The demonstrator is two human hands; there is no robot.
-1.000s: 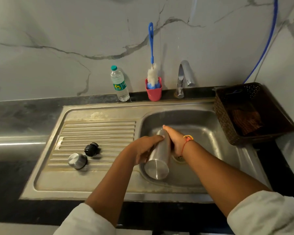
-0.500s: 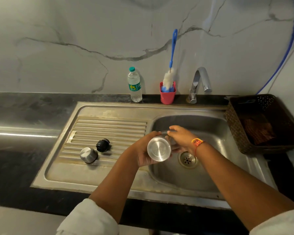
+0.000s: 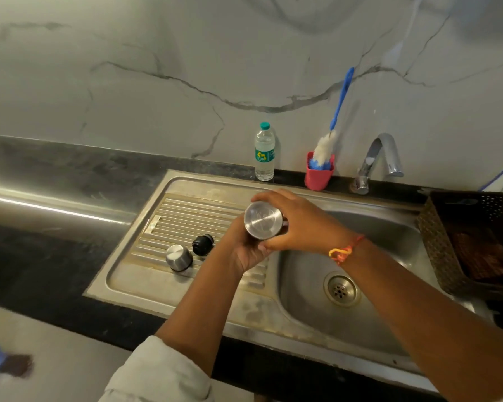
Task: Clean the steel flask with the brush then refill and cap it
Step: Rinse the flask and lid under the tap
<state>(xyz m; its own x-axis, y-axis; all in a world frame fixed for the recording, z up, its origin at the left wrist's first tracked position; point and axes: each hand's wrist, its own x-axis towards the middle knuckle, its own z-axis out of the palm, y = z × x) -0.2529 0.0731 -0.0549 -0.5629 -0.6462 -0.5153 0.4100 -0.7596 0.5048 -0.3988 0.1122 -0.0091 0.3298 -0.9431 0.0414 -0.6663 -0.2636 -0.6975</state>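
Note:
I hold the steel flask [image 3: 262, 221] in both hands above the edge between drainboard and basin, its round base turned toward me and its mouth hidden. My left hand [image 3: 246, 250] grips it from below. My right hand [image 3: 299, 224] wraps it from the right side. On the drainboard lie the steel cup lid [image 3: 179, 257] and the black stopper [image 3: 203, 244], just left of my left wrist. The bottle brush [image 3: 330, 132], blue handle and white bristles, stands in a red cup [image 3: 318, 178] at the back by the wall.
The steel sink [image 3: 375, 250] has its drain [image 3: 341, 289] at the bottom and a chrome tap [image 3: 375, 161] behind. A plastic water bottle [image 3: 264, 152] stands left of the red cup. A brown basket [image 3: 474, 242] sits at the right. Black counter [image 3: 55, 198] lies left.
The flask has swung from slanting over the basin to pointing base-first at me, and both hands carried it left toward the drainboard. The camera view shifted left as well.

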